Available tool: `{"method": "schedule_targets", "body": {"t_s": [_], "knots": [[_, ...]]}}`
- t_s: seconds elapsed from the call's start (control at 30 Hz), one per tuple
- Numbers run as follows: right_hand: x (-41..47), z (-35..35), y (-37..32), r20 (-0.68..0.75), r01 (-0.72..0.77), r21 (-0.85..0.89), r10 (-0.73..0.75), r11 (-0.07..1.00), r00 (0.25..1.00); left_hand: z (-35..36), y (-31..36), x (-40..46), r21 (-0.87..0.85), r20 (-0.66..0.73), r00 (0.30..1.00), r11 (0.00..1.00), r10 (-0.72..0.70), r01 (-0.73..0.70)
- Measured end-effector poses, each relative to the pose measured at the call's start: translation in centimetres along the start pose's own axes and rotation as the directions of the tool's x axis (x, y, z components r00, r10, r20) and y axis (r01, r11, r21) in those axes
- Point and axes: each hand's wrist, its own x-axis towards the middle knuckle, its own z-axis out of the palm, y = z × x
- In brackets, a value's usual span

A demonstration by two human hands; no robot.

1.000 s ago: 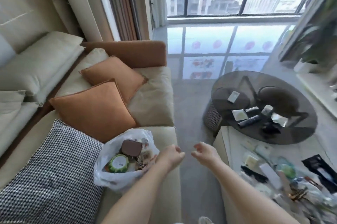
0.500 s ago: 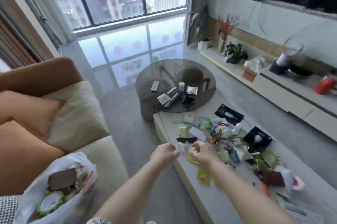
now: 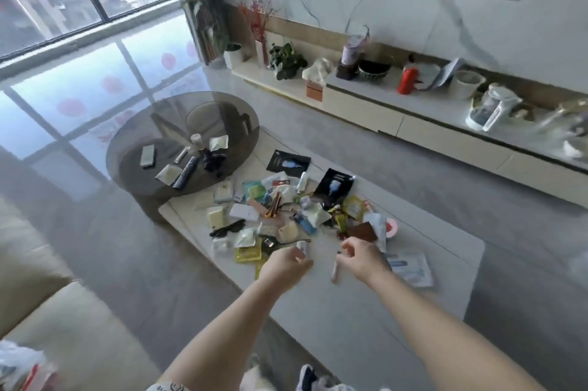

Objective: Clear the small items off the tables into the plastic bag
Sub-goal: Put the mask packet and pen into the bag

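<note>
Since the earlier frame your view swung right off the plastic bag (image 3: 19, 365), now far left. Your left hand (image 3: 286, 266) curled, contents unclear; right hand (image 3: 362, 258) loosely curled, nearer the small tube (image 3: 334, 273), lengthwise near-to-far.

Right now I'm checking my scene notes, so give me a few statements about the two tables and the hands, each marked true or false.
1. The round glass table holds fewer items than the white rectangular table. True.
2. Both hands hover over the round glass table. False: the left hand and right hand are over the white table's near side.
3. A dark remote lies on the glass table. True.
4. The white table's pile has been cleared. False: the pile of packets is there.
5. The plastic bag sits between the hands. False: it is at the lower left edge of the view.
</note>
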Motion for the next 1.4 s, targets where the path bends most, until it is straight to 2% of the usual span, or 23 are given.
{"method": "schedule_targets", "body": {"t_s": [0.27, 0.4, 0.57, 0.77, 0.93, 1.17, 1.4], "knots": [[1.0, -2.9, 7.9, -0.061, -0.270, 0.210, 0.288, 0.940, 0.956, 4.9, 5.8, 4.6, 0.205, 0.145, 0.987, 0.973, 0.075, -0.104], [2.2, -2.9, 11.0, -0.083, -0.381, 0.308, 0.424, 0.872, 0.902, 7.0, 7.5, 8.6, 0.225, 0.230, 0.969, 0.963, 0.095, -0.148], [4.8, -1.8, 14.3, -0.097, -0.463, 0.412, 0.543, 0.785, 0.834, 10.1, 8.9, 13.3, 0.191, 0.320, 0.943, 0.969, 0.088, -0.155], [8.7, 1.0, 18.7, -0.085, -0.485, 0.533, 0.614, 0.694, 0.785, 15.5, 9.3, 18.6, 0.190, 0.375, 0.925, 0.971, 0.067, -0.147], [12.3, 3.7, 23.7, -0.045, -0.517, 0.535, 0.633, 0.668, 0.773, 21.3, 8.5, 23.1, 0.201, 0.405, 0.912, 0.968, 0.058, -0.151], [18.2, 8.4, 32.0, -0.039, -0.578, 0.395, 0.642, 0.714, 0.766, 29.3, 5.6, 29.6, 0.191, 0.392, 0.919, 0.973, 0.048, -0.132], [23.2, 10.4, 37.1, -0.121, -0.542, 0.321, 0.601, 0.777, 0.790, 35.4, 3.8, 33.0, 0.139, 0.375, 0.927, 0.989, -0.016, -0.039]]}}
